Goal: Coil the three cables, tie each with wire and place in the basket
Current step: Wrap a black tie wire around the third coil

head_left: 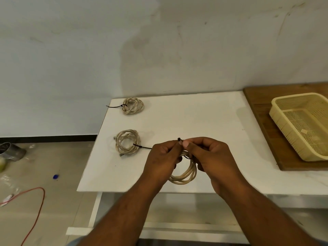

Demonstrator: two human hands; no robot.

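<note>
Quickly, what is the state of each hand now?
Left hand: pinches the dark wire on the coiled cable.
Right hand: also pinches that wire, at the coil.

A white rectangular tabletop (195, 118) stands against a pale, stained wall (159, 41). A brown wooden board (257, 103) lies on its right end. Left of the tabletop, on the beige floor (62, 157), are a shiny metal can (12, 150), a small blue object (55, 176) and a thin red cord (38, 188).
</note>
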